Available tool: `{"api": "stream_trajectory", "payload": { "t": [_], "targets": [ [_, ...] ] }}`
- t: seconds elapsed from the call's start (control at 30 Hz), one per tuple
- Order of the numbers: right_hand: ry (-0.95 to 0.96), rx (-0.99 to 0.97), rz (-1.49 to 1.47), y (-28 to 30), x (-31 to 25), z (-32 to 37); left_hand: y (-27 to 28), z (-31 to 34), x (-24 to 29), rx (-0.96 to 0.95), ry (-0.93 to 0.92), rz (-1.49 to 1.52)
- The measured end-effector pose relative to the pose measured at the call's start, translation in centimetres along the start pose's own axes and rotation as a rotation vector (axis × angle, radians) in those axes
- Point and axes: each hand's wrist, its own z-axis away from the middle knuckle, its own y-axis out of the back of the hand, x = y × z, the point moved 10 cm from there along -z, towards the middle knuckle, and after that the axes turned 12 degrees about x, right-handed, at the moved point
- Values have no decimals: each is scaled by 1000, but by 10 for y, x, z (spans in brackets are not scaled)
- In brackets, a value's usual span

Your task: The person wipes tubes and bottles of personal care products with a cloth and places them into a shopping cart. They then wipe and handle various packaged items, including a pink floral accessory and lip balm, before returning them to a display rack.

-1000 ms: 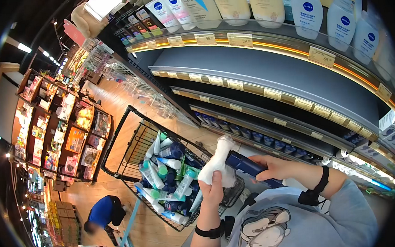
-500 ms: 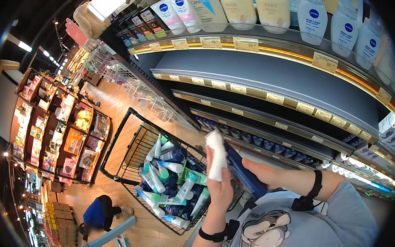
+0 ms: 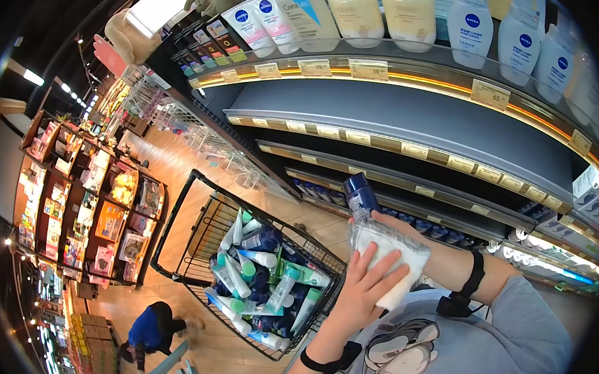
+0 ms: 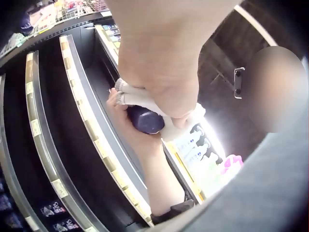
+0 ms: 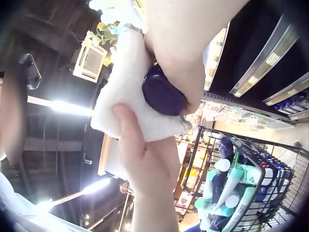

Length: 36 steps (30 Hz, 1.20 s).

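In the head view a dark blue bottle (image 3: pixel 363 200) stands tilted in front of my chest, cap end up. My right hand (image 3: pixel 399 227) grips it from behind, partly hidden by a white cloth (image 3: pixel 394 256). Spread over the front of that cloth are the fingers of my left hand (image 3: pixel 368 285), holding it against the bottle. The right wrist view shows the left thumb lying across the cloth (image 5: pixel 123 79), with the bottle's dark end (image 5: pixel 164 94) beside it. In the left wrist view, right-hand fingers (image 4: pixel 118 108) curl round the bottle (image 4: pixel 146 120).
A black wire cart (image 3: pixel 205 275) full of tubes and bottles (image 3: pixel 260 278) stands to my left. Ahead is a shelf unit (image 3: pixel 378 120) with lotion bottles (image 3: pixel 472 32) along its top and dark blue goods (image 3: pixel 320 191) low down. A person in blue (image 3: pixel 147 333) bends over at the left.
The bottle has turned from lying slanted to standing with its cap end up. My left hand has moved right, bringing the cloth over the bottle's front. The bending person's long light-blue piece has shifted.
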Motion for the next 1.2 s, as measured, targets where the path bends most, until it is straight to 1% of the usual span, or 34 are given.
{"api": "stream_trajectory", "payload": {
  "t": [0.03,0.07,0.1,0.17,0.2,0.23,0.3,0.33,0.37,0.4,0.43,0.5,0.53,0.57,0.63,0.67,0.7,0.73,0.77,0.8,0.87,0.9,0.97,1.0,1.03,1.1,1.13,1.17,1.2],
  "targets": [
    [114,69,72,2,-9,2,-3,6,6,-21,-96,-17],
    [169,122,139,-1,-15,9,-3,12,6,-10,-108,-20],
    [173,123,137,4,-19,6,-5,18,3,-12,-111,-16],
    [274,135,189,20,-34,0,-16,35,-3,-84,-183,-215],
    [249,197,121,17,-33,5,-17,40,-11,-84,-157,-245],
    [252,201,118,15,-34,7,-18,44,-15,-87,-158,-240],
    [179,166,-185,12,-32,8,-11,47,-44,-44,17,-352],
    [181,221,-231,15,-33,10,-1,53,-65,54,155,-309],
    [185,223,-233,14,-33,11,14,65,-91,288,367,-113],
    [194,263,-243,17,-33,12,21,83,-120,476,732,227],
    [201,305,-253,21,-31,13,14,109,-140,654,1093,579],
    [195,318,-286,29,-26,7,35,99,-127,778,992,590],
    [188,327,-316,33,-23,4,48,82,-106,797,750,438],
    [182,328,-314,34,-20,2,57,53,-68,722,402,144],
    [179,386,-228,41,-14,0,31,24,-8,320,-37,-321],
    [149,213,-167,38,-10,-15,15,20,-4,224,-49,-373],
    [27,62,-201,12,1,-8,-5,19,0,129,-62,-423],
    [51,121,-184,20,1,-7,-6,23,0,248,-91,-416],
    [76,178,-167,27,-1,-5,-7,29,-5,250,-93,-418],
    [80,174,-165,22,-3,-3,-4,33,-10,268,-82,-408],
    [202,422,-111,34,-16,11,4,43,-22,308,-40,-384],
    [204,421,-111,31,-18,15,7,50,-35,321,18,-362],
    [220,348,-11,20,-23,21,18,73,-85,540,488,44],
    [242,327,19,18,-25,23,24,80,-99,661,615,233],
    [239,323,17,22,-23,21,13,101,-124,753,959,610],
    [223,285,172,29,-13,12,18,98,-131,902,1109,816],
    [172,295,218,24,-3,13,20,93,-133,924,1127,837],
    [122,211,302,19,8,11,23,86,-135,935,1126,831],
    [138,204,372,10,16,14,18,76,-135,853,1135,870]
  ]
}}
